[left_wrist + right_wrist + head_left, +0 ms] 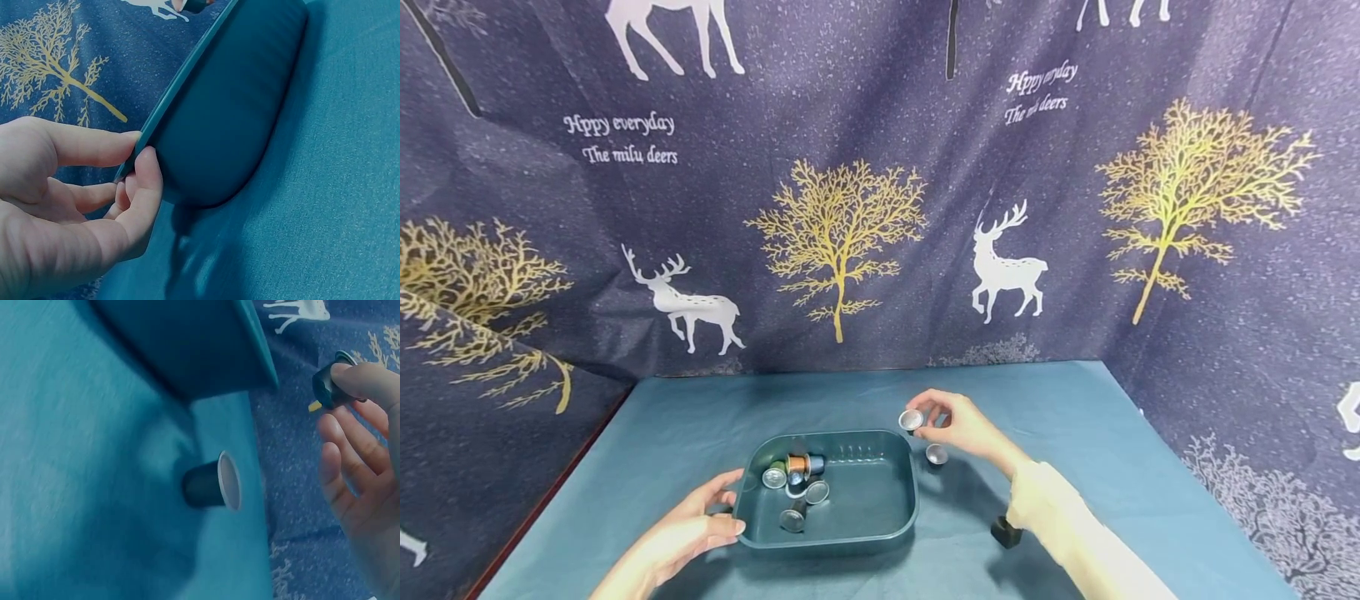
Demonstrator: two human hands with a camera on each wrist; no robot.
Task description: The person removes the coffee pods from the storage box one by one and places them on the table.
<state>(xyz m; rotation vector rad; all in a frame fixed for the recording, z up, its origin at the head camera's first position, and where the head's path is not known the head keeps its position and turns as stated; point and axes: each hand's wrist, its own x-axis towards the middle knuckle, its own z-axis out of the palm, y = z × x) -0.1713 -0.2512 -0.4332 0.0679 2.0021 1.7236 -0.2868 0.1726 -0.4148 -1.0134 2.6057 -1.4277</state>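
Observation:
My left hand [696, 521] grips the left rim of a dark green tray [880, 546], thumb and fingers pinching its edge in the left wrist view. Inside the tray's left half lie several coffee capsules, among them an orange one [796, 464], a blue one [816, 464] and a dark one [793, 517]. Just beyond the tray's right rim, my right hand [958, 423] pinches a dark coffee capsule [331, 384] between thumb and fingers, its silver lid [911, 420] facing the head camera. Below that hand, another dark coffee capsule [205, 485] lies on the cloth, apart from the tray.
A blue-green cloth [1037, 400] covers the table. Behind it hangs a dark curtain [880, 125] printed with deer and trees. A black device [1006, 532] sits at the right wrist, by a cream sleeve [1052, 517].

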